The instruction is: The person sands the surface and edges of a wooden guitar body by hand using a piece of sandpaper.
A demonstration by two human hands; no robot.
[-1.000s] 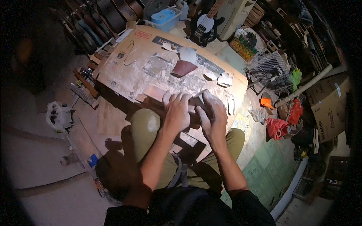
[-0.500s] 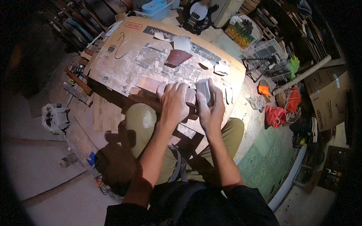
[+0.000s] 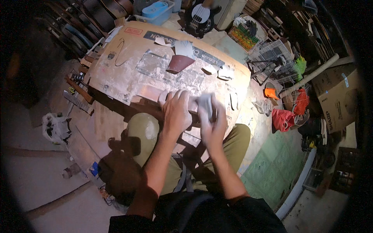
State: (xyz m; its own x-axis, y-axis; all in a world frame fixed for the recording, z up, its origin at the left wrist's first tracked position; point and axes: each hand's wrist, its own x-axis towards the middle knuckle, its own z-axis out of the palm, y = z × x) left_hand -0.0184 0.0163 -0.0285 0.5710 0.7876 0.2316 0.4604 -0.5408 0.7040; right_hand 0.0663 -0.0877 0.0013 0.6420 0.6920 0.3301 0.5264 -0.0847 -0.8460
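My left hand [image 3: 176, 112] is closed over a reddish-brown wooden bar [image 3: 148, 92], which lies across the near edge of a dusty cardboard sheet [image 3: 97, 79]. The bar's left end sticks out past my fingers. To the right, my right hand [image 3: 213, 124] grips a grey sanding block [image 3: 206, 103], blurred by motion, between thumb and fingers. It is held against or close to the bar's right end; the contact itself is hidden. Farther out on the cardboard lie a curved piece of brown sandpaper [image 3: 180, 64] and a pale sheet [image 3: 184, 48].
More pale scraps [image 3: 226, 72] lie toward the cardboard's right edge. At the far side stand a blue plastic tub [image 3: 155, 15] and a dark guitar body [image 3: 199, 19]. A wire rack [image 3: 274, 56], red cloth [image 3: 283, 119] and cardboard box [image 3: 340, 101] are on the right. A white plastic bag [image 3: 56, 127] sits left.
My right hand has shifted slightly toward me with the sanding block, which is now blurred. My left hand keeps its hold on the wooden bar. The whole view has tilted a little.
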